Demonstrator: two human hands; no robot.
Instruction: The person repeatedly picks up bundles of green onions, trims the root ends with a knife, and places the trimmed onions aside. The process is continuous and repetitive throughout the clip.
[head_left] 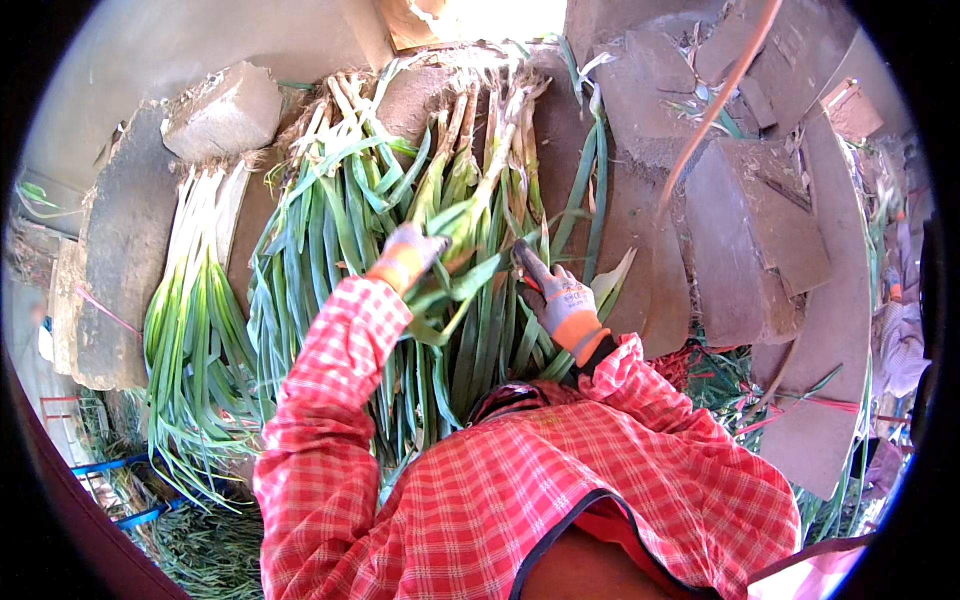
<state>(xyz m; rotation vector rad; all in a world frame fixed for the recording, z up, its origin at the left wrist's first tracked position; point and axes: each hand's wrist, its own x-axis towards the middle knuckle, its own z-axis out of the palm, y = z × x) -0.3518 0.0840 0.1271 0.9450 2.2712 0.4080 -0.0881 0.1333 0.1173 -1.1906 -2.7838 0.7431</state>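
My left hand (408, 258), in a grey and orange work glove, is closed around the leafy part of a leek (490, 185). That leek lies on top of the heap, its roots pointing away from me and its green leaves bending over near the hand. Just to the right, my right hand (565, 305), in a matching glove, has its dark fingertips bent in at the leaves; what they grip, if anything, is hidden. Under both hands spreads a thick layer of leeks (335, 225), with pale root ends at the far side and long green leaves towards me.
On the left, a separate bunch of cleaner, white-stemmed leeks (205, 270) lies below a muddy block (222, 110). More dirt-covered blocks (745, 230) stand on the right, under a hanging orange hose (715, 110). Red ties (680, 380) and cut greens lie at lower right.
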